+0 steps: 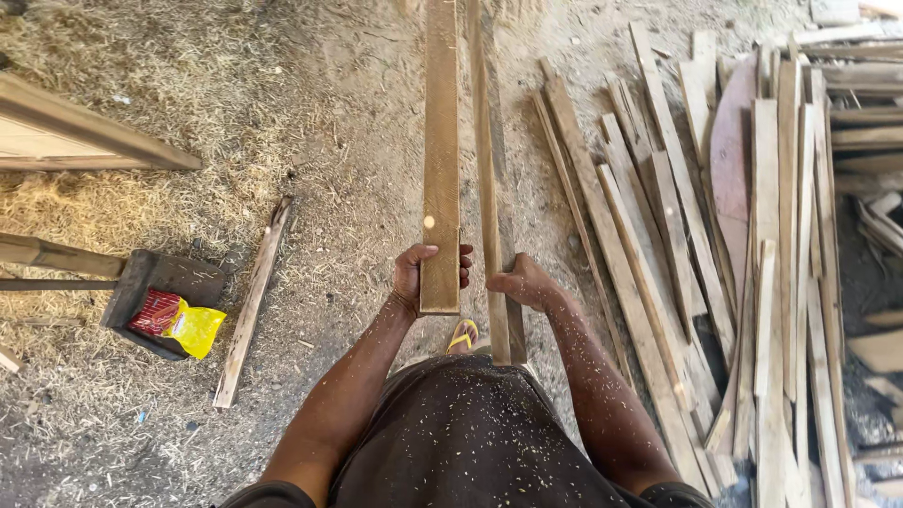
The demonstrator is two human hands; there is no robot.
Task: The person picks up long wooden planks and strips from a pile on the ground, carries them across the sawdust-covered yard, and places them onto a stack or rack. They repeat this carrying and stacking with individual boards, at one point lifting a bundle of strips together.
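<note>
Woodworking yard: plank pile (752, 245), sawdust-strewn dirt ground (310, 141).

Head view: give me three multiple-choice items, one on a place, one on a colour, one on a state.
1. Where does the pile of loose wooden slats lie?
A. person's right
B. person's left
C. on a table

2. What colours is the crinkled snack packet?
A. blue and white
B. red and yellow
C. green

3. How does the left hand stand with the wide flat wooden plank?
A. apart from it
B. gripping its near end
C. resting flat on top

Answers: 1 A, the slats cover the ground at right; 2 B, a red part beside a yellow part; 3 B, fingers wrap the plank's end.
</note>
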